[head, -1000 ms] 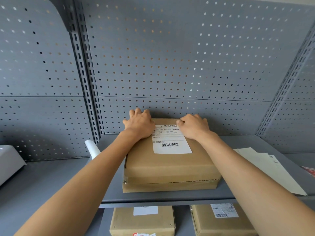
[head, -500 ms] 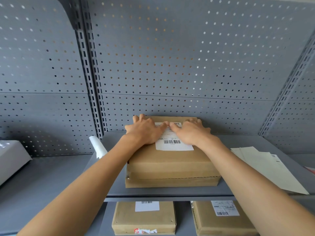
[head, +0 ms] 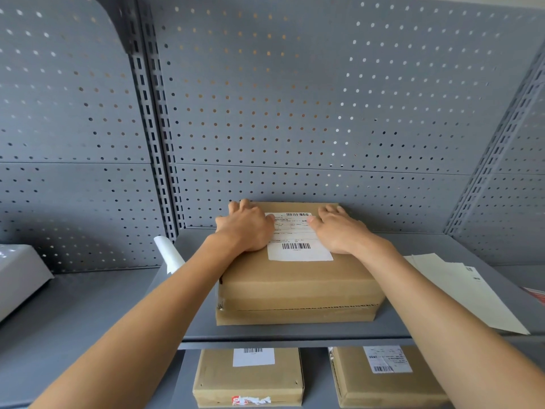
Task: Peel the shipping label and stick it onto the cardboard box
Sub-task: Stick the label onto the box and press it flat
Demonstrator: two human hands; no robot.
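A brown cardboard box [head: 298,287] lies flat on the grey shelf [head: 295,333], against the pegboard back wall. A white shipping label [head: 296,240] with two barcodes is stuck on its top. My left hand [head: 246,227] lies palm down on the box, covering the label's left edge. My right hand [head: 339,228] lies palm down over the label's right edge, thumb on the label. Both hands are flat, fingers spread, holding nothing.
Pale backing sheets [head: 460,293] lie on the shelf to the right. A curled white strip [head: 169,255] sticks up at the shelf's left edge. Two labelled boxes [head: 249,376] [head: 386,376] sit on the shelf below. A white device [head: 17,278] stands at far left.
My hands came together over the label's middle half a second ago and have now slid apart toward its left and right edges, staying pressed flat on the box top.
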